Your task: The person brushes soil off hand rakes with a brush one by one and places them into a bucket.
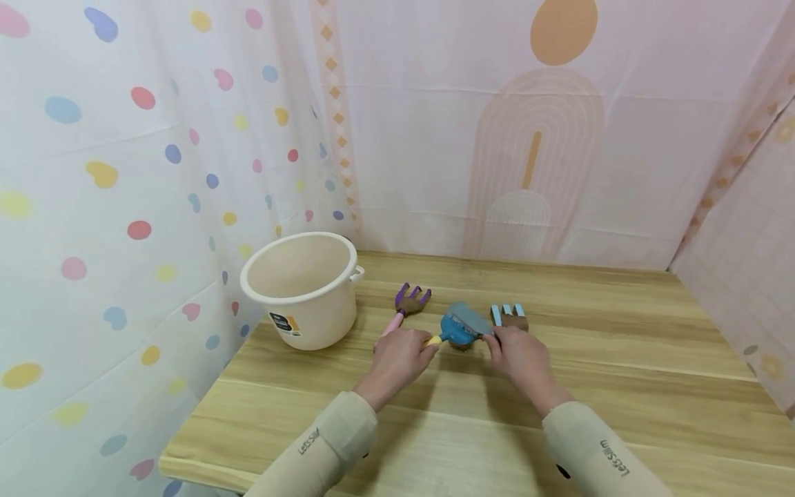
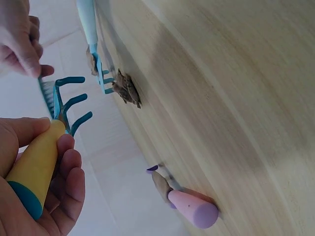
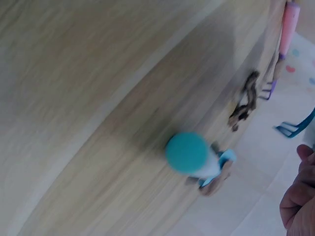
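Observation:
My left hand (image 1: 399,355) grips the yellow handle (image 2: 39,162) of a small three-pronged hand rake (image 2: 74,101) with a teal head, held up above the table. With my right hand (image 1: 522,359) I pinch the end of a blue-grey brush (image 1: 470,317); its pale bristles (image 2: 47,93) lie against the back of the rake's head. A clump of brown dirt (image 2: 126,89) sits on the table below. Near my left hand lies a pink-handled purple rake (image 1: 410,301), brown on its head. Beside my right hand is a light blue rake (image 1: 508,316), also with brown on it.
A cream bucket (image 1: 304,300) stands at the table's left, its inside facing up. The wooden table (image 1: 621,345) reaches back to a patterned curtain (image 1: 422,152). A dotted curtain (image 1: 186,290) hangs along the left edge.

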A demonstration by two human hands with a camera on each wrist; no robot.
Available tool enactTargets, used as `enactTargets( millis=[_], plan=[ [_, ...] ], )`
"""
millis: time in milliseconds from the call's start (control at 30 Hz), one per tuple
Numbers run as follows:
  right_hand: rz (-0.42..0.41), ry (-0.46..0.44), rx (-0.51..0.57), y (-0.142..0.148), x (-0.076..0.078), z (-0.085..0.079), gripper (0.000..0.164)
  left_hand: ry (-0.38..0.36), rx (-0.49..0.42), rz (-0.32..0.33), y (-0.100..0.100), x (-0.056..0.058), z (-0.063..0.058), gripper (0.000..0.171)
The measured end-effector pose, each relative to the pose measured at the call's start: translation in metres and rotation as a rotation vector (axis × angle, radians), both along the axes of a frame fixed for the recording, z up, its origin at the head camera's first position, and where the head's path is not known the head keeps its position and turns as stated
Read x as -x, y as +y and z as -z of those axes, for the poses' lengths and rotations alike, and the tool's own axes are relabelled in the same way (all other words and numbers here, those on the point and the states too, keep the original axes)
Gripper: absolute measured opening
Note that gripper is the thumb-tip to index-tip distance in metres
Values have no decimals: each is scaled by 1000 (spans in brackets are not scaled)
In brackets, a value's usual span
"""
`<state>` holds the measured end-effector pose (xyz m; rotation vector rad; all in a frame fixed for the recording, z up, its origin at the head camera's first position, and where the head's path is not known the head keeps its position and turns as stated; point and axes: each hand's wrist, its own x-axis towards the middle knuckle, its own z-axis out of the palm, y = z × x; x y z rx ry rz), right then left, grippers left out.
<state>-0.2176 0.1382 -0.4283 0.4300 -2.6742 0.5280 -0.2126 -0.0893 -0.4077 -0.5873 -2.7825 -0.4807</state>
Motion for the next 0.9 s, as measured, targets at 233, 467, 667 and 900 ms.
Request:
enactTargets(
  millis=[233,467,667,900],
  plan=[
    [114,-178,32,21,2,-1,28,58,-31,18,2,-2,1,26],
    [185,-248,65,32,0,0,24,40,-73,-25,0,3,2,29],
    [149,-181,86,25,1,-6,22,17,-65,-53,-2,7,5,34],
    [157,-179,100,22,0,-8,24,-18,-85,-101,-1,7,6,26]
  ],
)
